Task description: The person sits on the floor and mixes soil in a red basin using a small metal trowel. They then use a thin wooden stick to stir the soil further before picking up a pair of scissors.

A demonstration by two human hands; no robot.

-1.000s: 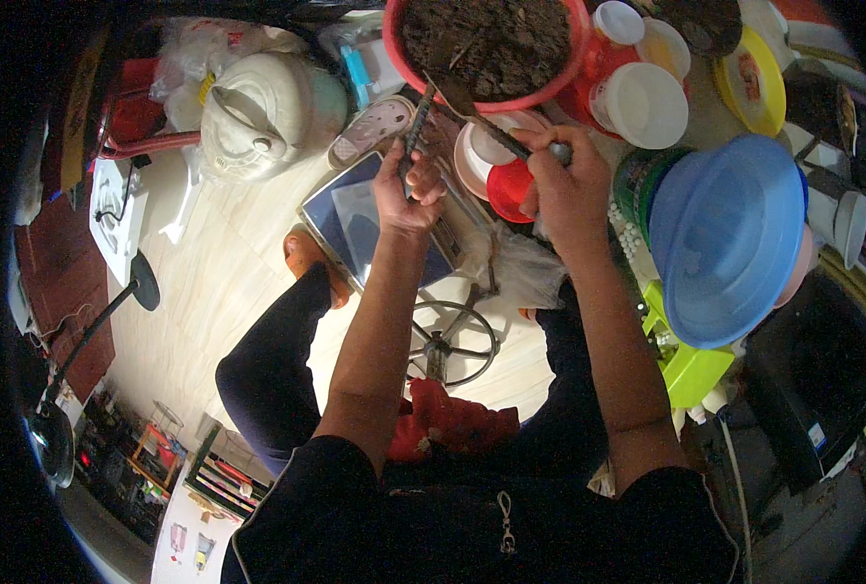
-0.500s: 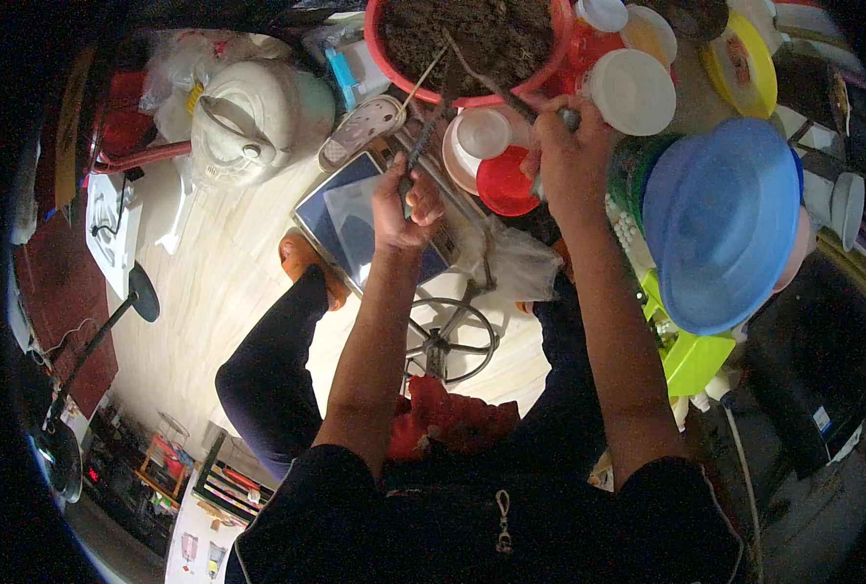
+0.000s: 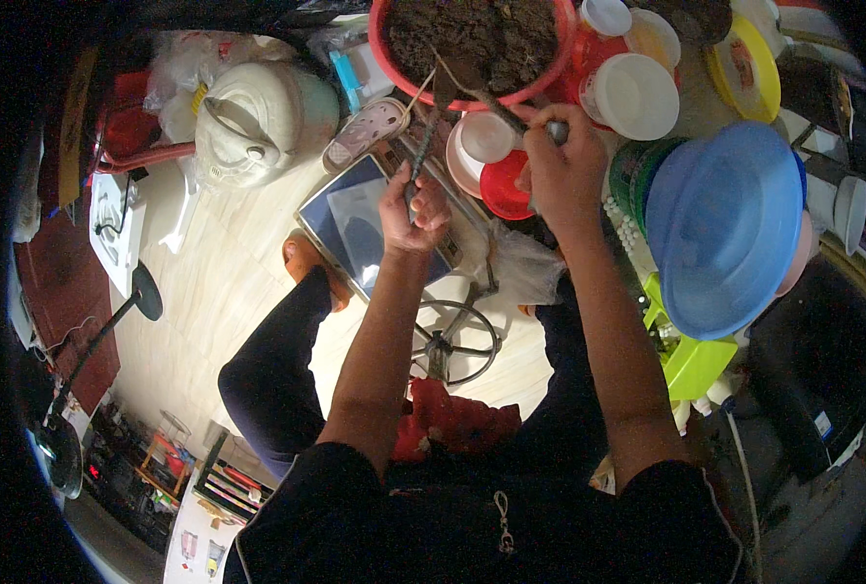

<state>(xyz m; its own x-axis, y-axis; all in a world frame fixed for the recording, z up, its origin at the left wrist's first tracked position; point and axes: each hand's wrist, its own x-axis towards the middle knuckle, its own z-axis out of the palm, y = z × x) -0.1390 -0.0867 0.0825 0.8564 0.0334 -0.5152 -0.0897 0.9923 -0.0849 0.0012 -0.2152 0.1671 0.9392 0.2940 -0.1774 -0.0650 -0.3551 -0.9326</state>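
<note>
My left hand (image 3: 414,209) is closed round the handle of a slim hand tool (image 3: 441,92) with a dark shaft and a small dark blade-like end, shaped like a narrow garden trowel. Raised a little higher, my right hand (image 3: 566,165) grips a grey-ended handle. From it a dark brown, stick-like shaft (image 3: 496,102) slants up and left. The two tool ends come close together at the near rim of a red tub (image 3: 376,49) filled with dark soil (image 3: 511,44). Whether they touch is unclear. A thin pale stick (image 3: 419,90) lies beside them.
A blue-topped scale (image 3: 341,219) and a pale clog (image 3: 365,134) lie below the tub. White cups (image 3: 635,95) and a red bowl (image 3: 504,187) stand near my right hand. A large blue basin (image 3: 725,229) leans at right; a watering can (image 3: 248,127) stands at left.
Both tool ends have moved slightly down and left along the tub's near side. The grips look unchanged, and the whole view has shifted a little.
</note>
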